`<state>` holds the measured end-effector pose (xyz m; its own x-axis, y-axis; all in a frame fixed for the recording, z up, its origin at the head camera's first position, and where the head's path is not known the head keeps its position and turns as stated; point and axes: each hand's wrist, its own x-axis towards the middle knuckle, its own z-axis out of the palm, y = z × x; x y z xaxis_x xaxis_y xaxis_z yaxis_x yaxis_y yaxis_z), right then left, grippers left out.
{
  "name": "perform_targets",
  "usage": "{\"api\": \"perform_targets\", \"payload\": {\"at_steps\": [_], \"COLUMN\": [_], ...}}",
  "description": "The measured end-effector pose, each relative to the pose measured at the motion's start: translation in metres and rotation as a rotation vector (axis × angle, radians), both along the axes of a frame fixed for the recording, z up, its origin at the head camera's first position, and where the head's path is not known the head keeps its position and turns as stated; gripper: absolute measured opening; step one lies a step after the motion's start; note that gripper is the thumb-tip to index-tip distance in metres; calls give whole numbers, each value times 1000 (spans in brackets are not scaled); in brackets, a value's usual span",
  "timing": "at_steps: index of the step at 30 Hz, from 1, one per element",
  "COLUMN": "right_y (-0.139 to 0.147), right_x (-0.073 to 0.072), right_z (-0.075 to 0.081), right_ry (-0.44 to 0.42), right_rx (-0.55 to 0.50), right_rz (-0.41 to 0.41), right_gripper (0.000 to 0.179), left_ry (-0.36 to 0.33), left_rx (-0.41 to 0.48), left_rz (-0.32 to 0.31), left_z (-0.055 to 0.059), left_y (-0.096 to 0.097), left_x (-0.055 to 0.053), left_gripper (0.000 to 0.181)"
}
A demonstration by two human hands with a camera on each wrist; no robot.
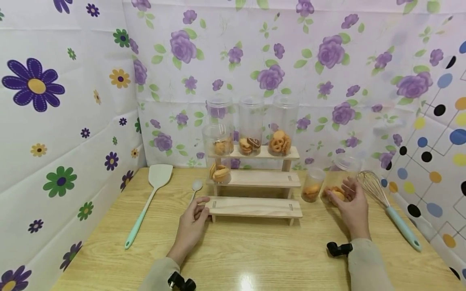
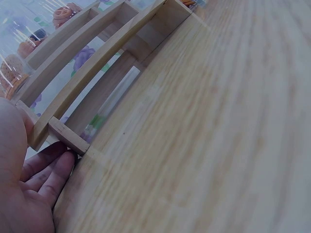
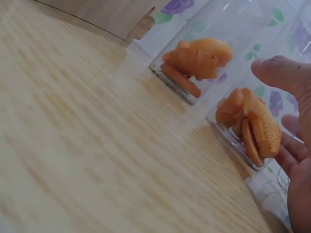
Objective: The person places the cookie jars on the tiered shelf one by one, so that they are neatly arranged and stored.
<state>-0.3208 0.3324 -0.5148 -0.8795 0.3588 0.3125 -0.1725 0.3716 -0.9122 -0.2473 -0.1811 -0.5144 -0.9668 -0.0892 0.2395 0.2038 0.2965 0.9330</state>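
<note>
A three-tier wooden rack (image 1: pixel 251 207) stands mid-table. At the left end of its lowest shelf, my left hand (image 1: pixel 191 221) grips the board's end, its fingertips by the short leg (image 2: pixel 68 135) in the left wrist view. My right hand (image 1: pixel 354 208) is around a tall clear jar (image 1: pixel 344 171) of biscuits on the table at right, thumb and fingers spread on either side of it. In the right wrist view the thumb (image 3: pixel 279 70) is extended and fish-shaped biscuits (image 3: pixel 262 126) show inside. Just left of that jar is a shorter jar (image 1: pixel 312 185) of biscuits.
Three clear jars of biscuits, one with pretzels (image 1: pixel 279 143), line the top shelf (image 1: pixel 236 152). Another jar (image 1: pixel 218 155) stands at the middle shelf's left end. A spatula (image 1: pixel 154 188) and small spoon (image 1: pixel 196 186) lie left, a whisk (image 1: pixel 395 220) right. Patterned cloth walls surround the table.
</note>
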Motion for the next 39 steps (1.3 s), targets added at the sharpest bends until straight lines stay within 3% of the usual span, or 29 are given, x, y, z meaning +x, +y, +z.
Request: {"api": "perform_targets", "payload": {"at_steps": [23, 29, 35, 39], "right_y": [0, -1, -2, -3], "right_x": [8, 9, 9, 10], "right_z": [1, 10, 22, 34], "right_ry": [-55, -13, 78, 153], "right_rx": [51, -80, -290, -363], "right_rz": [-76, -80, -72, -69], "right_gripper": [77, 72, 67, 63], "left_ry": [7, 18, 22, 25], "left_rx": [-12, -18, -18, -17], "left_rz": [-3, -2, -3, -6], "left_z": [-2, -2, -1, 0], "left_y": [-1, -1, -1, -1], "left_x": [4, 3, 2, 1], "left_gripper": [31, 31, 30, 30]}}
